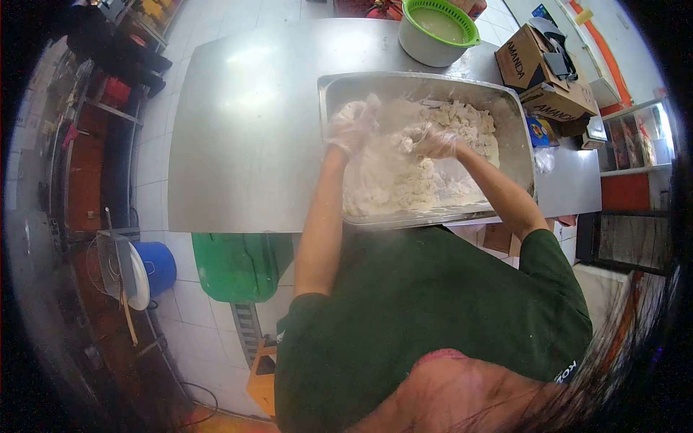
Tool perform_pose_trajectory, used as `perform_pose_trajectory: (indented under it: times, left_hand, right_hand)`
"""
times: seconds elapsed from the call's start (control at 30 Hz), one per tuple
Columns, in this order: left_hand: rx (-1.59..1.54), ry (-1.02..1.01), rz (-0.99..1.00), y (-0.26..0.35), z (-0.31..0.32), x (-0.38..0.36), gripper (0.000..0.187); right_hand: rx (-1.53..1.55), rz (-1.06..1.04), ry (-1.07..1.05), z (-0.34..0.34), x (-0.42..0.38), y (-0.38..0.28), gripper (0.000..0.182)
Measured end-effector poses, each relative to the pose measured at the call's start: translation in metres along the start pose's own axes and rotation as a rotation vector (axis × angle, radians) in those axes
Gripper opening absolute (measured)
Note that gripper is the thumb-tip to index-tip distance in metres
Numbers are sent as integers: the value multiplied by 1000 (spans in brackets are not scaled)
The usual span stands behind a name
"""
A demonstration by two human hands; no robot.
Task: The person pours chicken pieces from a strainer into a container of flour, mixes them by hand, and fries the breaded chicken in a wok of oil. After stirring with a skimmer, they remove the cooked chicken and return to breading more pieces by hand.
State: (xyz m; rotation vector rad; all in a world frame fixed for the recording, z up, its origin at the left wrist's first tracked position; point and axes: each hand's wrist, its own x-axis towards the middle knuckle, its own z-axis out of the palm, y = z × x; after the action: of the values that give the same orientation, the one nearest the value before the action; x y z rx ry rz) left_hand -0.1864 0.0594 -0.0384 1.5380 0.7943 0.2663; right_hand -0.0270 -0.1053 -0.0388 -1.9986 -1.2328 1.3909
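A large steel tray (pixel 530 144) holds loose white flour (pixel 372 189) and a heap of lumpy, flour-coated pieces (pixel 462 123). Both hands wear clear plastic gloves and are inside the tray. At its left side, my left hand (pixel 352 131) curls against a flour-coated piece, partly blurred by white haze. Near the middle, my right hand (pixel 437 143) has its fingers closed round another flour-coated lump (pixel 408 138), beside the heap. What lies under the flour coating cannot be made out.
The tray rests on a steel table (pixel 238 130). Behind it stands a white tub with a green strainer (pixel 440 36). Cardboard boxes (pixel 541 72) are stacked at the right. Below the table's front edge is a green bin (pixel 234 267); a blue bucket (pixel 155 267) stands farther left. Another person (pixel 108 43) is at upper left.
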Motion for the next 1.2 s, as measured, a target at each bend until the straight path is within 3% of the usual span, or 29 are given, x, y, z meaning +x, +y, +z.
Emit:
perform_pose_trajectory:
  times: [0.07,0.13,0.23,0.37,0.47,0.53,0.57,0.63,0.67,0.73,1.0,1.07,1.17,1.2]
  left_hand:
    - [24,-58,7,7,-1,-1,51]
    - [-25,8,47,10,2,-6,55]
    - [-33,16,25,12,2,-8,54]
    - [-5,26,62,9,3,-6,54]
    - [-80,-2,-16,12,2,-8,52]
    - [-69,17,-4,10,2,-7,50]
    - [-68,18,-4,13,1,-9,50]
    - [-70,16,-8,17,1,-12,50]
    - [-69,15,-8,16,1,-11,50]
    - [-15,-59,-4,13,-1,-6,45]
    - [48,-30,31,2,1,1,46]
    - [103,-6,66,-5,2,5,46]
    - [14,-55,31,-1,1,2,47]
    - [11,-56,45,1,0,2,47]
  right_hand:
    - [-119,-12,34,-10,2,9,41]
    - [-237,-20,66,-16,1,11,44]
    - [-402,192,78,-28,-5,1,44]
    - [-199,174,193,-18,-11,-9,40]
    - [-196,90,211,-10,-2,3,52]
    - [-725,77,65,-2,15,30,50]
    - [-724,76,65,6,12,24,50]
    - [-1067,-372,221,31,6,15,44]
    - [-1080,-338,96,34,40,62,42]
    - [-1060,-309,107,36,45,71,41]
    - [-940,-103,175,31,42,63,37]
    - [-516,-45,162,11,6,-1,34]
    - [-357,21,193,-20,-23,-14,34]
    - [-122,179,124,-29,-34,-22,40]
